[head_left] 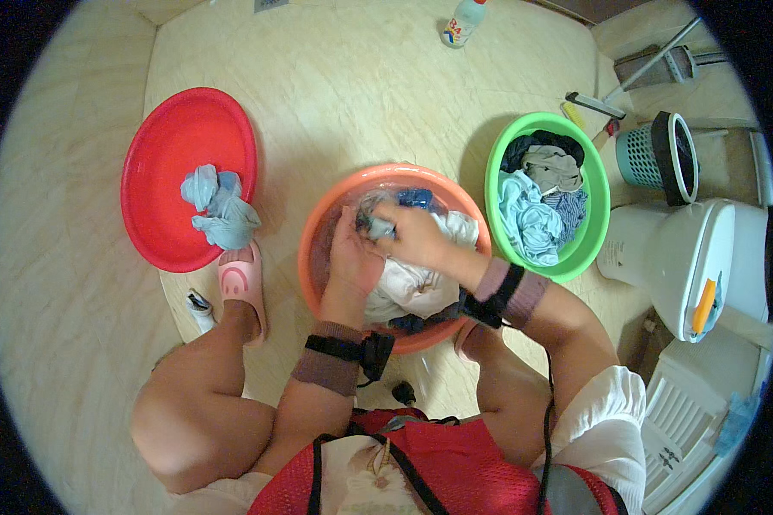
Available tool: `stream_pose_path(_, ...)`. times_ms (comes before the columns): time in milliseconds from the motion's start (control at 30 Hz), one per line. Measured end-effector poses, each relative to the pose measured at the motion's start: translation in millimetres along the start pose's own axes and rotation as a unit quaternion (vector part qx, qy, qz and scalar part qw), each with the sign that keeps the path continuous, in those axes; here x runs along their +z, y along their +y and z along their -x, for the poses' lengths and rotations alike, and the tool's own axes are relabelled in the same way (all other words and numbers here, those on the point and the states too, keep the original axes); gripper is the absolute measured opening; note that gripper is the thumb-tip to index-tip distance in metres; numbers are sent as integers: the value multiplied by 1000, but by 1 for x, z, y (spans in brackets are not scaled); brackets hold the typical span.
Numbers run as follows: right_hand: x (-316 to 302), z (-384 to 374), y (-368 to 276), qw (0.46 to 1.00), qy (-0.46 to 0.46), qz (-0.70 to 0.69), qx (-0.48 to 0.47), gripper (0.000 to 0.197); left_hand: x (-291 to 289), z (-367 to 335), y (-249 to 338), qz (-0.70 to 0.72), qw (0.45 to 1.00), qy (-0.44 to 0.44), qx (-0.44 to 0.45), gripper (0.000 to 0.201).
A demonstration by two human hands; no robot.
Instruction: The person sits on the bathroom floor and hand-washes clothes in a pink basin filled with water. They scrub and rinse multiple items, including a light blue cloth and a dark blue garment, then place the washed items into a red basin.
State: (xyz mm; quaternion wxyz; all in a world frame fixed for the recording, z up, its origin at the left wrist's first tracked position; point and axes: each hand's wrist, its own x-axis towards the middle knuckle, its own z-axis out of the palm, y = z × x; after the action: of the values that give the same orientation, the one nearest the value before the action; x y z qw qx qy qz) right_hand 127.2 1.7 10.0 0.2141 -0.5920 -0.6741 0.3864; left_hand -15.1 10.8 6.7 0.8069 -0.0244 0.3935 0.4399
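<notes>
Inside a round orange plastic basin (307, 249), a cupped left hand (354, 256), its hold impossible to tell, backed a bunched grey-blue cloth (379, 227) gripped by a curled right hand (416, 236), probably best rubbed low against splashing, while a translucent red-capped plastic bottle (466, 19) beyond bore a printed label (457, 34).

marbled floor (318, 86) | red basin (159, 180) | orange basin (307, 249) | green basin (593, 232) | bottle (462, 24)

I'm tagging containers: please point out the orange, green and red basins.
Orange basin (386, 173), head view: upper rim.
Green basin (556, 272), head view: lower rim.
Red basin (163, 163), head view: inner bottom.
</notes>
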Motion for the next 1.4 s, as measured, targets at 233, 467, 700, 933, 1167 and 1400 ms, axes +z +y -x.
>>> stream_pose_path(233,-1,38,-77,990,-57,72,-111,33,10,44,0,-52,998,-40,21,50)
stream_pose_path(467,-9,6,-46,988,99,103,-59,29,-7,9,-28,20,988,44,-144,52)
stream_pose_path(700,-1,26,-52,991,44,96,-79,25,-32,-6,-28,91,975,-125,-162,46)
stream_pose_path(933,-18,4,25,974,122,188,33,22,-20,-14,-6,-159,981,92,70,34)
stream_pose_path(1167,-16,9,25,977,0,181,108,32,-37,-16,64,53,978,198,46,20)
stream_pose_path(1400,-10,-3,20,978,-51,165,118,31,-78,-25,122,241,942,194,131,28)
